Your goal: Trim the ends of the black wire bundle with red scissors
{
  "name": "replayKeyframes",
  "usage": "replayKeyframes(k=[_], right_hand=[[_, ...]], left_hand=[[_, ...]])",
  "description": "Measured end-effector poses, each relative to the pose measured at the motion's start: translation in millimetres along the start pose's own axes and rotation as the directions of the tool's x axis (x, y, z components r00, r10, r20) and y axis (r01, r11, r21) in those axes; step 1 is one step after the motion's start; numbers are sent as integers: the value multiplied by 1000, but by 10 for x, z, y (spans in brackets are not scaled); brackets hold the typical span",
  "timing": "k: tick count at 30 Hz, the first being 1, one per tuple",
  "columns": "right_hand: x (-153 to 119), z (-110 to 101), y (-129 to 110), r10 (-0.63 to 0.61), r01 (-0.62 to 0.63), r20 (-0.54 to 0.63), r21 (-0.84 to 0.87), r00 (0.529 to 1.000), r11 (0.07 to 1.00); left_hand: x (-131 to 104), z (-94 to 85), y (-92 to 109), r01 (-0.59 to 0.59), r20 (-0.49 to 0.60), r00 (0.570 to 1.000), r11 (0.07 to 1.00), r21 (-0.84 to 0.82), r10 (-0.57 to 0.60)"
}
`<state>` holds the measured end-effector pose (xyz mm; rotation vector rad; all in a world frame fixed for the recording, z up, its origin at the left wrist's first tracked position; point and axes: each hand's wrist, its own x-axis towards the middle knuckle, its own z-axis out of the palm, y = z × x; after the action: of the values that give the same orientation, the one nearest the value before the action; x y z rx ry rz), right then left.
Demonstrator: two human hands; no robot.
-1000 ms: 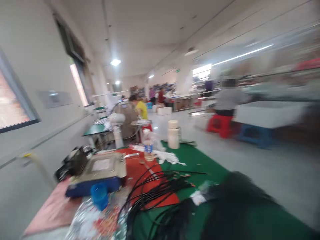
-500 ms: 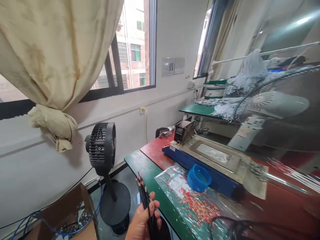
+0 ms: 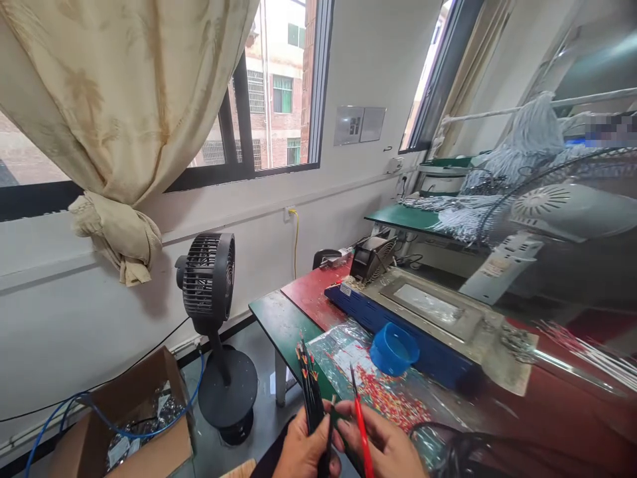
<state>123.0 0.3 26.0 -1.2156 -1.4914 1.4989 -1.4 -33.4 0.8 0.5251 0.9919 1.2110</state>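
A bundle of black cables (image 3: 312, 395) with bared, coloured wire ends stands upright in my left hand (image 3: 304, 446), whose fingers are wrapped round it. Close beside it, at the bottom centre, my right hand (image 3: 388, 446) grips slim red tweezers (image 3: 361, 425), their dark pointed tip aimed upward. Between the two hands a single cable end (image 3: 333, 402) sticks up by my fingertips; which hand pinches it I cannot tell. Just beyond, small red and yellow bits (image 3: 383, 395) lie scattered on a clear plastic sheet (image 3: 326, 345).
A blue bowl (image 3: 395, 350) stands against a long blue-sided machine (image 3: 398, 325) on the red and green table (image 3: 271, 318). Black cables (image 3: 462, 451) lie at the lower right. On the left are a black standing fan (image 3: 209, 279) and an open cardboard box (image 3: 172, 398).
My right hand has come into view with the red tweezers, beside the cable bundle. My left hand has shifted slightly right, still round the bundle. The view has turned a little.
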Motion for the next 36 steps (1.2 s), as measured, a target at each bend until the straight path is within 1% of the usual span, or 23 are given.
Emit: replayKeyframes(k=[2, 3, 5, 7, 10, 12, 15, 17, 20, 21, 23, 25, 26, 27, 28, 30, 32, 33, 34, 36], right_hand=[[34, -28, -1, 33, -44, 103, 103, 994, 994], [41, -51, 4, 33, -51, 146, 120, 989, 991], [40, -115, 23, 3, -21, 194, 90, 981, 996], [31, -195, 48, -36, 31, 192, 30, 981, 999], [25, -303, 92, -35, 42, 161, -41, 986, 998], [27, -342, 120, -24, 35, 177, -56, 984, 998], [25, -341, 151, -51, 62, 207, -47, 977, 997], [19, -320, 162, -76, 84, 218, -26, 973, 996], [21, -310, 175, -99, 87, 255, 57, 962, 995], [28, -320, 179, -101, 86, 247, 70, 964, 994], [49, -359, 189, -90, 83, 162, 51, 983, 995], [75, -406, 196, -55, 54, 57, 20, 997, 998], [87, -426, 194, -39, 39, 31, 22, 999, 999], [96, -440, 187, -33, 32, 32, 33, 999, 999], [99, -449, 173, -39, 37, 58, 37, 998, 999], [87, -450, 124, -82, 83, 126, -5, 989, 997], [50, -442, 61, -128, 149, 170, -119, 977, 982], [27, -437, 32, -142, 174, 173, -191, 975, 966], [4, -434, 11, -150, 190, 167, -262, 974, 946], [-30, -432, -3, -173, 206, 119, -378, 978, 903]], left_hand=[[5, 22, -59, -39, 53, 998, 996, 79, 35], [5, 31, -81, -51, 75, 996, 993, 106, 43], [2, 37, -110, -50, 97, 995, 990, 131, 37], [0, 28, -121, -23, 82, 997, 992, 121, 13], [-5, 22, -84, 20, 38, 999, 999, 47, -21], [-11, 45, -24, 32, -4, 999, 999, 14, -32], [-23, 112, 75, 24, -50, 999, 999, 39, -22], [-27, 155, 129, 11, 0, 1000, 995, 96, -11], [-28, 197, 197, 31, 147, 988, 989, 142, -52], [-26, 205, 218, 51, 174, 982, 988, 143, -76], [-18, 216, 255, 85, 188, 975, 984, 156, -114], [2, 217, 279, 90, 177, 976, 975, 203, -127], [18, 212, 285, 85, 169, 978, 969, 230, -126], [37, 205, 288, 74, 154, 981, 964, 257, -117], [59, 196, 290, 63, 124, 987, 959, 277, -101], [104, 176, 300, 38, 54, 997, 951, 307, -57], [141, 165, 326, 12, -10, 1000, 945, 326, -9], [153, 165, 346, 2, -39, 999, 943, 332, 12], [160, 171, 370, -9, -62, 998, 941, 338, 32], [161, 197, 423, -29, -87, 994, 937, 347, 63]])
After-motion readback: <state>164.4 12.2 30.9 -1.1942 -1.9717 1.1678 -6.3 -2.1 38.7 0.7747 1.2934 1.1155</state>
